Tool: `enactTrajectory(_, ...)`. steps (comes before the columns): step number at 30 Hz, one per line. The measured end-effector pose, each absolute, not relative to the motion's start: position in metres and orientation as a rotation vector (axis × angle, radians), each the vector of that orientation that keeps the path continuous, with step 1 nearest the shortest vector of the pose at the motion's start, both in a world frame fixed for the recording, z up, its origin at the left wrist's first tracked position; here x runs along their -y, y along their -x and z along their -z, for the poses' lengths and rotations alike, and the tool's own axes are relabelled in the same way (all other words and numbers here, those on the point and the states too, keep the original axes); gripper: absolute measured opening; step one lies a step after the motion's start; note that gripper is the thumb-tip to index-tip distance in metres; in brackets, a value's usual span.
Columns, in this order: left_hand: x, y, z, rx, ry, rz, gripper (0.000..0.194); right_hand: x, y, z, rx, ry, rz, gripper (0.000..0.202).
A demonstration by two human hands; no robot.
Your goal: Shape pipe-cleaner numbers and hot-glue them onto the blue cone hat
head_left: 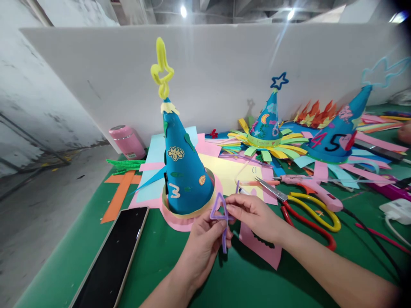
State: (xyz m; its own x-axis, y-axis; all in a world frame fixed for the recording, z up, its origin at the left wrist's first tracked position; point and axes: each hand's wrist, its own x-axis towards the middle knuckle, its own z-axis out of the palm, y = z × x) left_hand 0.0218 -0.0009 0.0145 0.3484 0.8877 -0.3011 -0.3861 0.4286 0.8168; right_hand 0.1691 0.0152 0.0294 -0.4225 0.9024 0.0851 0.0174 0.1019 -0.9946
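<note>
"How do the fingers stand?"
"I see both sets nearly closed, the purple pipe cleaner [226, 218] between them: the left hand [204, 239] pinches below its triangle, the right hand [253, 214] at its right corner."
"Your worry?"
"Overtwisting could skew that triangle. Just beyond the left fingers, a careless push could tip the blue cone hat [189, 182]. Beyond the right fingers, a blind reach might meet the scissors [285, 197]; farther right, the glue gun [326, 194], if hot."

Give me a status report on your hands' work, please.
Left hand, right hand: both on purple pipe cleaner. One section bent triangular. Scissors lying near right hand.
</note>
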Motion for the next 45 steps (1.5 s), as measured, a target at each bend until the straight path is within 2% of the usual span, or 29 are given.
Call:
enactTrajectory(11, 0.0043, -0.024, -0.0108, -0.883, -0.86, -0.888, 0.012, -0.0142, -0.1698, -0.0252, 1.484, 0.897, -1.526, 0.01)
enactTrajectory(28, 0.0036, -0.022, -0.0072, -0.91, -0.924, -0.878, 0.015, -0.0121, -0.1734, -0.027, 1.616, 0.952, -1.387, 0.009)
enactTrajectory(45, 0.0049, -0.0227, -0.009, -0.896, -0.966, -0.865, 0.013, -0.0137, -0.1716, -0.0252, 1.499, 0.922, -1.56, 0.007)
